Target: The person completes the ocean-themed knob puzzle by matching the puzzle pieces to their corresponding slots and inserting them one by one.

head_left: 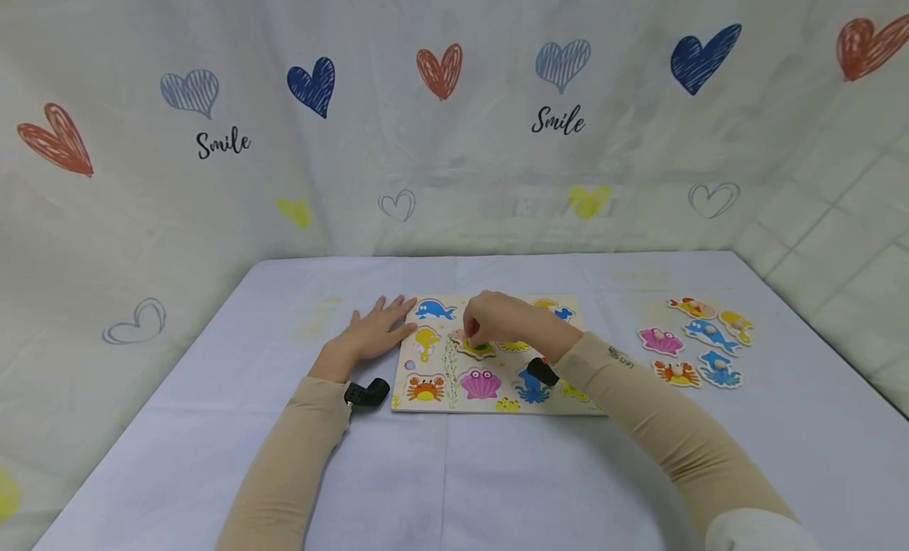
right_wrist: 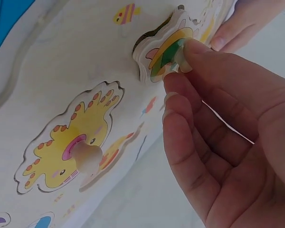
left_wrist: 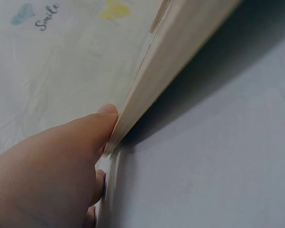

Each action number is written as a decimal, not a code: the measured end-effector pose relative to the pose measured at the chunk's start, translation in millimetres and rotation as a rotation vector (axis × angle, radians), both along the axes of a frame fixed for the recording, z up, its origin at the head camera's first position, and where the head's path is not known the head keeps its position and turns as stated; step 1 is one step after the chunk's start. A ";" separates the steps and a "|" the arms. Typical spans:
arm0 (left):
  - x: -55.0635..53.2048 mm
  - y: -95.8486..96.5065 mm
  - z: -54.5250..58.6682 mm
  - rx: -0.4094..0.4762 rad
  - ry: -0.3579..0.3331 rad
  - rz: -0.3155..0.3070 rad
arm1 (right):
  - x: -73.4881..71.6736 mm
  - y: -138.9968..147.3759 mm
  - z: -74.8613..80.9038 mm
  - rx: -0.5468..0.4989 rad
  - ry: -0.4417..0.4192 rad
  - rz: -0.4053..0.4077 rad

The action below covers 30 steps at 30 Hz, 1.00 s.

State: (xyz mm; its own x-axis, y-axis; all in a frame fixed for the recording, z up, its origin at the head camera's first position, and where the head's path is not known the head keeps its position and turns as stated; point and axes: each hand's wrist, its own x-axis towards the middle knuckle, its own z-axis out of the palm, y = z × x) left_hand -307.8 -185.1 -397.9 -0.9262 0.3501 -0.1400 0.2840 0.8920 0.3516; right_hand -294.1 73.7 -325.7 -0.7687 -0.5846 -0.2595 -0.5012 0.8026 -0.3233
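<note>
In the head view a pale wooden puzzle board (head_left: pixel 465 406) with printed sea animals lies on the table. My right hand (head_left: pixel 500 318) pinches the knob of a green-and-yellow puzzle piece (right_wrist: pixel 157 64) between thumb and index finger. That piece is tilted in its hollow, part of its edge standing above the board in the right wrist view. Beside it a yellow puzzle piece (right_wrist: pixel 80 135) with a wooden knob sits in its cutout. My left hand (head_left: pixel 372 334) has its fingers spread at the board's left side, the thumb (left_wrist: pixel 104 123) touching the edge.
Several loose knobbed pieces lie right of the board, among them a pink shell (head_left: pixel 660 341), an orange crab (head_left: pixel 677 373), a blue octopus (head_left: pixel 719 371) and a blue whale (head_left: pixel 710 335). A white cloth covers the table (head_left: pixel 511 480); a heart-printed curtain (head_left: pixel 483 156) hangs behind.
</note>
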 end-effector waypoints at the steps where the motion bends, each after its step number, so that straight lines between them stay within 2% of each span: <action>1: -0.1 0.0 -0.4 -0.001 0.001 0.000 | 0.0 -0.5 -0.3 0.001 0.002 -0.001; 9: 3.7 -0.8 -2.0 0.001 -0.007 0.012 | 1.1 -3.1 -1.7 0.012 0.020 0.022; 19: 2.1 0.1 0.2 -0.002 -0.006 0.009 | 2.1 -5.2 -3.0 0.027 0.021 -0.009; 30: 2.6 0.9 1.9 -0.003 -0.014 0.006 | 6.9 8.9 6.9 -0.036 0.031 -0.023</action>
State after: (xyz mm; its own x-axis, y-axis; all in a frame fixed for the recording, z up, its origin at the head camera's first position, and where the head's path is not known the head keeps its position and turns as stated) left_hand -305.2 -184.2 -395.9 -0.9262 0.3443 -0.1536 0.2740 0.8946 0.3529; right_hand -287.2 82.6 -318.8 -0.7897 -0.5750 -0.2140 -0.4928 0.8022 -0.3369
